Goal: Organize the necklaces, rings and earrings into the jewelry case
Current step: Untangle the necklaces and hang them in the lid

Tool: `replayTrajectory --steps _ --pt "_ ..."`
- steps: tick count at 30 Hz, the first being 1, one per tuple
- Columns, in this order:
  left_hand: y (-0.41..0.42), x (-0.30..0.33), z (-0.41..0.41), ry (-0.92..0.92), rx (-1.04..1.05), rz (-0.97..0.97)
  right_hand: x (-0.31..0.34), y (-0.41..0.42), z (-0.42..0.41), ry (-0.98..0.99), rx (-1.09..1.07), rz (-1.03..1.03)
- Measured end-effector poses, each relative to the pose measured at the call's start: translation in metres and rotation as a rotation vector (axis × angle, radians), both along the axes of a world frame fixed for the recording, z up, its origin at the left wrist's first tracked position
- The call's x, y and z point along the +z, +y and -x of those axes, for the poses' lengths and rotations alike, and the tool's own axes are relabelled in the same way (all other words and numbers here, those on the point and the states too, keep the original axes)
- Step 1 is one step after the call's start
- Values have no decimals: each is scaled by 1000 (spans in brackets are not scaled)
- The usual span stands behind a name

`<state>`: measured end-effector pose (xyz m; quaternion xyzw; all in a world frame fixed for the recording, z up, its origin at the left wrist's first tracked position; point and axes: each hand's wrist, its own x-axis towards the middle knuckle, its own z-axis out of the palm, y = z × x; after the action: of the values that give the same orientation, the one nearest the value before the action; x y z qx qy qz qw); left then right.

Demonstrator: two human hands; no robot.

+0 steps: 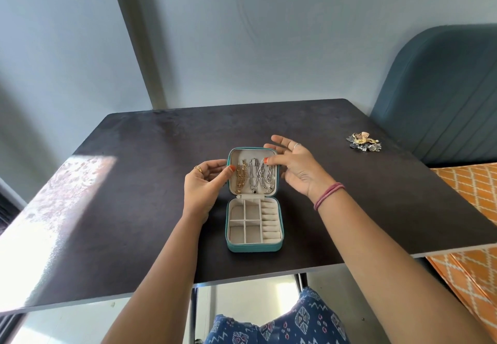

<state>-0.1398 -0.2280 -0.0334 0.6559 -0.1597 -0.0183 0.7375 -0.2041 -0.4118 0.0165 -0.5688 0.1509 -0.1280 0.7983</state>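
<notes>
Both forearms are bare, with no sleeves. The left hand (205, 185) wears a gold ring, the right hand (294, 167) a thin silver ring. Thumbnails are painted orange-red. Pink-red bangles (328, 195) circle the right wrist. A blue patterned garment (282, 322) covers the lap at 6 o'clock.

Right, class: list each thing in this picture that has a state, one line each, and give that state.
jewelry case: open, lid raised
necklaces: hanging inside the lid
lower compartments: nothing visible in them
loose jewelry pile: still on the table, far right
left hand: fingers at lid's left edge
right hand: open, fingers on the necklaces
</notes>
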Motion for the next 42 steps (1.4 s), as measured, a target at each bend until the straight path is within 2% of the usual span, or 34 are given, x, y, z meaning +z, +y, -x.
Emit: replayTrajectory --steps 3,7,15,20,23,31,38,42 --pt "0 0 -1 9 1 -2 -1 1 2 -23 24 -109" --pt "0 0 -1 7 4 -8 -6 6 1 -81 -22 -113" --pt "0 0 -1 4 17 -29 -10 13 -2 -98 -113 35" --pt "-1 0 -1 5 43 -35 -13 12 4 -73 -89 130" --pt "-2 -1 -2 13 70 -48 -19 12 13 -42 -108 128" --pt "-5 -7 -6 26 139 -197 -53 25 51 -16 -211 308" --pt "-4 -8 -8 -3 150 -297 -52 27 57 -10 -208 472" --pt "-5 -8 -7 9 141 -344 -54 26 58 -3 -222 466"
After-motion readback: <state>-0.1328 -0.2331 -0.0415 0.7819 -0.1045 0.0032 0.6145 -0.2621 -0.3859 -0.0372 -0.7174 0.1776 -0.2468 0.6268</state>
